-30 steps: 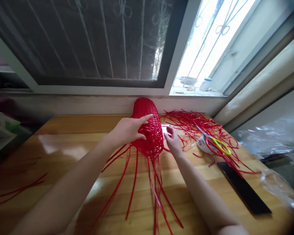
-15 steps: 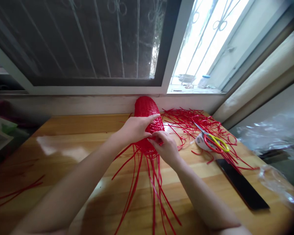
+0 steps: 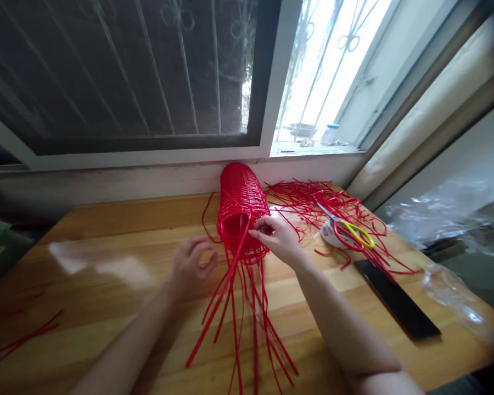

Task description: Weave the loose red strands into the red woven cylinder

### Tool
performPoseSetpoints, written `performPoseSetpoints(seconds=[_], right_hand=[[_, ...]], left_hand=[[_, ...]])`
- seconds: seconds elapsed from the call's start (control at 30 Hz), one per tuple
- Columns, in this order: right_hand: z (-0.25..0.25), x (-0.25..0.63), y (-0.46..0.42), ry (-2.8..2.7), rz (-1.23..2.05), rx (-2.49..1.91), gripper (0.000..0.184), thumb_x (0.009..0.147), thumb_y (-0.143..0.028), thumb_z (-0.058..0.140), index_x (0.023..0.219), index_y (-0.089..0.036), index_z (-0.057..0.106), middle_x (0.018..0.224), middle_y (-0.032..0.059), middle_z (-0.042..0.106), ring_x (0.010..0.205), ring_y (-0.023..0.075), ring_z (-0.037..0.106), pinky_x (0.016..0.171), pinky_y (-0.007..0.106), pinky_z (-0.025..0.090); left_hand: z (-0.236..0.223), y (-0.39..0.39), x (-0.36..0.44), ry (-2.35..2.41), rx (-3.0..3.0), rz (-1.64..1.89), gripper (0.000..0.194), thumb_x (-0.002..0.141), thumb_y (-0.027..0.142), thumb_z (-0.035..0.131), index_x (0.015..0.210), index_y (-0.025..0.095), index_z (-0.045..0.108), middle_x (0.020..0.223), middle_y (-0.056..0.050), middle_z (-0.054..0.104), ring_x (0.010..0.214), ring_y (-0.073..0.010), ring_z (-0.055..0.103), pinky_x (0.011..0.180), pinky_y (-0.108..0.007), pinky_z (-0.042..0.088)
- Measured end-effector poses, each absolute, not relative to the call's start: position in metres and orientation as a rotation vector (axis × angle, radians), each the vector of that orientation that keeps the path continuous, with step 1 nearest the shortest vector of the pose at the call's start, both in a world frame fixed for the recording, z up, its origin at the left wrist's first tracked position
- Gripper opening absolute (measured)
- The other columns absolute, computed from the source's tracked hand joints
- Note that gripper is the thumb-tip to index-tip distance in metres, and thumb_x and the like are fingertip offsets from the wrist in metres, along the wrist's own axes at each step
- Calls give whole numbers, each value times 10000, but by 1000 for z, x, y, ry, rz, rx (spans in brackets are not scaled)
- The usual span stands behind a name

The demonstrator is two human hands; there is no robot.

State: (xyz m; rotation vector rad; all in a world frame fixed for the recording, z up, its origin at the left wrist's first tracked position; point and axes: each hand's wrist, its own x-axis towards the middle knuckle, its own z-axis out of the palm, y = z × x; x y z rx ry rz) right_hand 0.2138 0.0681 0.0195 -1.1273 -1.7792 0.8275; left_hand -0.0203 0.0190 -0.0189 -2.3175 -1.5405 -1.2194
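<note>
A red woven basket (image 3: pixel 242 189), shaped like a tube, lies on the wooden table with its open end towards me. Long loose red strands (image 3: pixel 234 291) fan out from its rim over the table. At the right side of the opening, my right hand (image 3: pixel 274 235) pinches a red strand between thumb and fingertips. My left hand (image 3: pixel 193 263) is off the basket, a little to its left, slightly blurred, with curved fingers apart and nothing in them.
A heap of red strands (image 3: pixel 313 192) lies at the back right. Scissors (image 3: pixel 356 235) with red and yellow handles rest there on a white roll (image 3: pixel 330 233). A black phone (image 3: pixel 397 299) and clear plastic wrap (image 3: pixel 448 296) are near the right edge. More strands (image 3: pixel 24 340) lie far left.
My left hand has come away from the basket and moved left and towards me, uncovering the opening. My right hand stays at the rim. The view has shifted slightly to the right.
</note>
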Motion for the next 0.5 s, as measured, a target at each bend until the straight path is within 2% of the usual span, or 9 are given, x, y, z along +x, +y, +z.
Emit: performPoseSetpoints(seconds=[0.1,0.23,0.37,0.5], right_hand=[[20,209,66,-1789,832,-1106,146,730,-332,636,713,-204,567,612,-33,536,553,105,459,513,219,368],[20,210,67,-1791,863,-1094,146,739,-328,627,716,-201,559,613,-34,522,553,103,453,514,220,361],[21,215,68,-1731,854,-1073,144,735,-330,625,744,-202,559,583,-43,461,532,100,408,495,220,337],[24,215,62,-1738,738,-989,59,768,-262,572,792,-208,566,604,-38,441,562,105,412,536,228,353]], left_hand=[[-34,3,3,-1495,-2424,-1167,99,786,277,547,857,237,604,912,-68,631,869,-223,590,773,-371,489],[-27,13,31,-1544,-2324,-1555,157,768,337,571,884,233,587,946,-74,617,888,-222,580,761,-372,494],[-18,25,42,-1795,-2170,-1908,198,778,388,568,899,233,583,896,-51,618,773,-185,580,658,-315,493],[-8,21,48,-2065,-2234,-2074,272,826,432,497,966,239,628,862,-32,669,743,-181,610,629,-293,492]])
